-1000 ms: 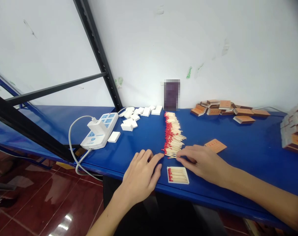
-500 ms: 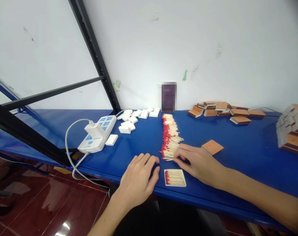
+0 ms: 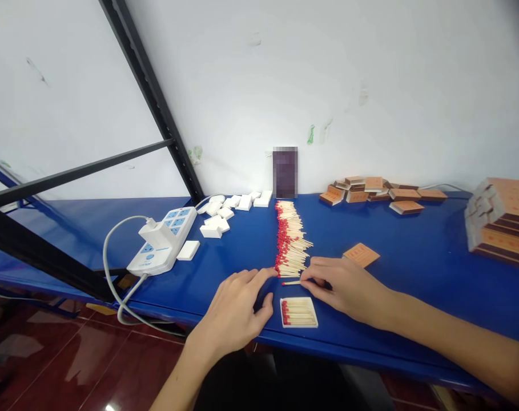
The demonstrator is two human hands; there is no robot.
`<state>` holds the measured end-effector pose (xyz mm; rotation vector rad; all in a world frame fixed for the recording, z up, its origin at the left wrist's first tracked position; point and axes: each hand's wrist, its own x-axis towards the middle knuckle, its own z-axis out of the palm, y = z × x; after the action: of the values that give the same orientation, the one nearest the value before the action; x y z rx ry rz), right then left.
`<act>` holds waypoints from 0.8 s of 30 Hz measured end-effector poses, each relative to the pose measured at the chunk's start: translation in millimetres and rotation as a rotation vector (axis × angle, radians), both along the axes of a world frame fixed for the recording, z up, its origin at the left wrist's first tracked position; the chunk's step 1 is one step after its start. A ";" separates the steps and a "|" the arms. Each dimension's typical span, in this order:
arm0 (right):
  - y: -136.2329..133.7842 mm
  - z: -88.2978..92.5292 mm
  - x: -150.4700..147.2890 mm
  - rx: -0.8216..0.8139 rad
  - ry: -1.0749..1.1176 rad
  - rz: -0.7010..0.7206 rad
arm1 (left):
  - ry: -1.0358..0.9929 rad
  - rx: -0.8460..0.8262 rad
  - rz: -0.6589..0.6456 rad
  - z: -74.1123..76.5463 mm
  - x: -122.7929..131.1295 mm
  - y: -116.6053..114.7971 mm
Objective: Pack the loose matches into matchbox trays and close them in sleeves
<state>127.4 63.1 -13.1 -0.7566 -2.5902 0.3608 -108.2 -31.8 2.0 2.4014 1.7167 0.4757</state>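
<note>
A long heap of red-headed matches point(image 3: 290, 240) runs from the wall toward me on the blue table. My right hand point(image 3: 340, 282) pinches the tail end of a single match point(image 3: 290, 283) just in front of the heap, its red head pointing left. With fingers apart, my left hand point(image 3: 237, 308) reaches its index fingertip to the heap's near left corner, while the thumb stays lower. Between my hands lies a white matchbox tray point(image 3: 299, 326) holding a layer of matches, heads to the left. Right of the heap, behind my right hand, is a flat orange matchbox sleeve point(image 3: 362, 255).
White trays point(image 3: 210, 228) are scattered at the back left beside a power strip point(image 3: 163, 240) with a plugged-in charger and cable. Orange matchboxes point(image 3: 373, 191) lie along the wall, and a wrapped stack of them point(image 3: 501, 220) stands far right. A black shelf post point(image 3: 156, 97) rises at left.
My right hand has drawn one match slightly away from the heap's near end. My left index finger has stretched out to the heap's corner. The view has shifted a little.
</note>
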 end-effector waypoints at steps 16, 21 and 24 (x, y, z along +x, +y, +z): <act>-3.0 0.9 -3.0 -0.082 0.055 0.007 | 0.065 0.100 0.010 -9.3 -0.3 -0.6; -4.5 1.5 -2.7 -0.078 0.021 0.008 | 0.094 0.081 0.013 -7.3 0.0 -1.8; -3.9 0.8 -2.3 -0.083 0.027 0.009 | 0.102 0.056 0.008 -5.9 0.1 -1.5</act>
<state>125.1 59.2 -12.4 -0.7634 -2.5674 0.4800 -108.0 -33.3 -3.9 2.5002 1.7773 0.4145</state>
